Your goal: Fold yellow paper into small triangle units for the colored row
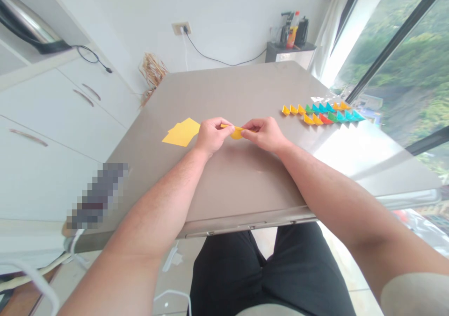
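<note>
I'm pinching the folded yellow paper (237, 134) with left hand (213, 136) and right hand (265, 132), fingertips closed at opposite ends | it's sitting between them, over the tabletop (228, 91) | I'm judging level, even pressure best for clean creasing

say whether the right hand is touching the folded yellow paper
Touching. The head view shows the right hand pinching one end of the folded yellow paper, with no gap between them.

Noted plain yellow folded paper piece (237, 134) and yellow flat paper sheets (183, 132). Logged small pointed folded-paper shapes (325, 118) in orange-yellow, green, turquoise and red. Recorded plain grey-brown smooth-topped table (238, 180), black trousers (224, 276).
</note>
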{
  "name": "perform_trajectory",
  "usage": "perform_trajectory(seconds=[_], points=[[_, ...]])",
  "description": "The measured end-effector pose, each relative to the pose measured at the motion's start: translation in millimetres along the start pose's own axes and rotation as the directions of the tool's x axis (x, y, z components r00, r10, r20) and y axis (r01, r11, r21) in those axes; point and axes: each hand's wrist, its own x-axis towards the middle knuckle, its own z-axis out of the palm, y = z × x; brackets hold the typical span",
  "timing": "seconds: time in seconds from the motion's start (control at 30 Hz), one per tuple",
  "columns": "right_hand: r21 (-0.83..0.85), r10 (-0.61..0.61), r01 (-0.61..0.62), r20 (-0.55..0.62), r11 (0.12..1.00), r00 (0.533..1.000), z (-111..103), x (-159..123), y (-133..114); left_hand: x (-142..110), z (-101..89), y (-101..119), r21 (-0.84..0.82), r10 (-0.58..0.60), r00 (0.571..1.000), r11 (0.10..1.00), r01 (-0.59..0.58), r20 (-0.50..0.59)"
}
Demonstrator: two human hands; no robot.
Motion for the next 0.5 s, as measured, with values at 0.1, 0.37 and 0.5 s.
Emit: perform_trajectory(seconds=[0.1,0.37,0.5], points=[[-0.001,-0.023,0.023,-0.006,1.0,1.0,1.1,0.3,1.3,-0.2,0.7,0.2,-0.001,-0.009,1.0,1.0,0.009,0.007],[-0.061,-0.06,0.057,-0.048,0.997,0.997,3.2,0.9,-1.2,-4.5,7.0,2.2,0.019,0.014,0.999,1.0,-0.015,0.043],[-0.076,-0.062,0.059,-0.04,0.995,0.997,2.4,1.0,-2.3,-6.0,7.9,4.2,0.013,0.028,0.995,0.999,-0.03,0.096]])
